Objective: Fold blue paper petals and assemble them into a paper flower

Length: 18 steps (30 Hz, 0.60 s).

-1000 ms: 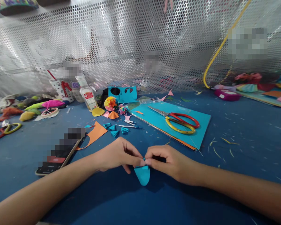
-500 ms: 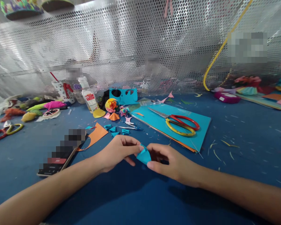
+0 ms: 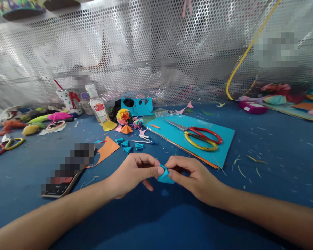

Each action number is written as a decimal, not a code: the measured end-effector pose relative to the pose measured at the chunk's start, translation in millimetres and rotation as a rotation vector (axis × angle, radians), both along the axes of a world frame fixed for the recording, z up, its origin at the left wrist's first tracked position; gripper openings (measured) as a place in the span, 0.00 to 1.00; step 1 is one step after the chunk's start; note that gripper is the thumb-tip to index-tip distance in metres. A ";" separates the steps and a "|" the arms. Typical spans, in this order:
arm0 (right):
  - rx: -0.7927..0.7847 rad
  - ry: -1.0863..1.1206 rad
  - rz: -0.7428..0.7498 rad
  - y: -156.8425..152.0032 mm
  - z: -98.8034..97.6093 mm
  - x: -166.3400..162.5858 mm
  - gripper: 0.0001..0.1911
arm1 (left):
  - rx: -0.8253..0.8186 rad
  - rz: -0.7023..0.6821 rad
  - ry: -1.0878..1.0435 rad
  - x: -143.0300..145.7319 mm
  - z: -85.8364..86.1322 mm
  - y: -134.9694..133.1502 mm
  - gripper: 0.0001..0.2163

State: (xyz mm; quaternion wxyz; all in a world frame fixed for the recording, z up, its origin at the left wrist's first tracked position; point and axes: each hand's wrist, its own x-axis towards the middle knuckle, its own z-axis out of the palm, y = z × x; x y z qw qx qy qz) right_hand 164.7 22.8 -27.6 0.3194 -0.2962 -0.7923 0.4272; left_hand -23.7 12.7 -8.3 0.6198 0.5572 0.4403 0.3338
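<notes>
Between my two hands is a small piece of blue paper [image 3: 166, 177], folded, with its lower edge hanging below my fingers. My left hand [image 3: 137, 171] pinches it from the left, thumb on top. From the right, my right hand [image 3: 191, 175] grips it between thumb and forefinger. Just beyond my left hand lie several folded blue paper pieces [image 3: 127, 149]. A pair of compasses [image 3: 144, 141] rests beside them. Scissors with red and yellow handles [image 3: 202, 139] lie on a stack of coloured paper [image 3: 169, 126].
A phone [image 3: 67, 173] and a cut orange sheet [image 3: 106, 151] lie to the left. A glue bottle [image 3: 99, 109], a paper flower [image 3: 123, 116] and a tumbler [image 3: 69, 100] stand further back. Other scissors [image 3: 7, 144] lie far left. A perforated metal panel [image 3: 135, 45] borders the table.
The blue paper has been folded over further at its top and shows smaller. My right thumb and fingers have moved up and in, closer to my left thumb.
</notes>
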 end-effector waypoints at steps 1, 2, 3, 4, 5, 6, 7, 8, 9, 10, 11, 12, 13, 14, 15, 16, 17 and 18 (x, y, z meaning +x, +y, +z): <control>0.014 0.005 0.001 -0.1 -0.5 0.4 0.08 | 0.001 0.002 -0.009 -0.2 -0.3 -0.1 0.09; 0.029 0.008 -0.001 0.0 -0.9 0.7 0.08 | 0.006 0.003 -0.013 -0.3 -0.5 -0.3 0.09; 0.043 0.009 -0.007 0.2 -1.2 0.9 0.08 | 0.014 0.003 -0.010 -0.5 -0.5 -0.6 0.09; 0.056 0.007 -0.017 0.5 -1.2 1.2 0.08 | 0.024 0.003 -0.001 -0.6 -0.3 -1.1 0.10; 0.068 0.004 -0.026 1.0 -1.2 1.5 0.08 | 0.033 0.003 0.012 -0.7 0.1 -1.5 0.10; 0.077 -0.002 -0.033 1.6 -0.9 1.7 0.08 | 0.038 0.004 0.027 -0.7 0.7 -1.9 0.11; 0.085 -0.008 -0.037 2.1 -0.7 1.9 0.09 | 0.042 0.006 0.041 -0.6 1.4 -2.2 0.11; 0.092 -0.013 -0.039 2.6 -0.4 2.1 0.09 | 0.046 0.007 0.053 -0.5 2.2 -2.4 0.12; 0.097 -0.018 -0.037 3.0 -0.1 2.3 0.09 | 0.053 0.009 0.063 -0.3 2.9 -2.5 0.12; 0.101 -0.021 -0.033 3.3 0.1 2.3 0.09 | 0.064 0.008 0.072 -0.2 3.6 -2.7 0.11; 0.103 -0.026 -0.027 3.5 0.2 2.3 0.09 | 0.080 0.005 0.082 -0.1 4.2 -2.9 0.10; 0.106 -0.031 -0.022 3.5 0.2 2.2 0.09 | 0.100 0.003 0.095 0.0 4.7 -3.3 0.10; 0.108 -0.035 -0.017 3.5 0.2 2.1 0.09 | 0.120 0.004 0.110 0.0 5.0 -3.7 0.09; 0.109 -0.041 -0.014 3.4 0.0 1.9 0.08 | 0.139 0.008 0.128 -0.1 5.3 -4.3 0.09; 0.111 -0.046 -0.012 3.4 -0.2 1.6 0.08 | 0.155 0.013 0.148 -0.2 5.4 -4.9 0.09; 0.114 -0.050 -0.010 3.4 -0.5 1.5 0.08 | 0.169 0.020 0.168 -0.3 5.5 -5.5 0.09; 0.118 -0.052 -0.009 3.4 -0.8 1.3 0.08 | 0.181 0.026 0.185 -0.5 5.5 -5.9 0.09; 0.123 -0.052 -0.008 3.4 -1.2 1.3 0.07 | 0.190 0.029 0.199 -0.6 5.3 -6.3 0.09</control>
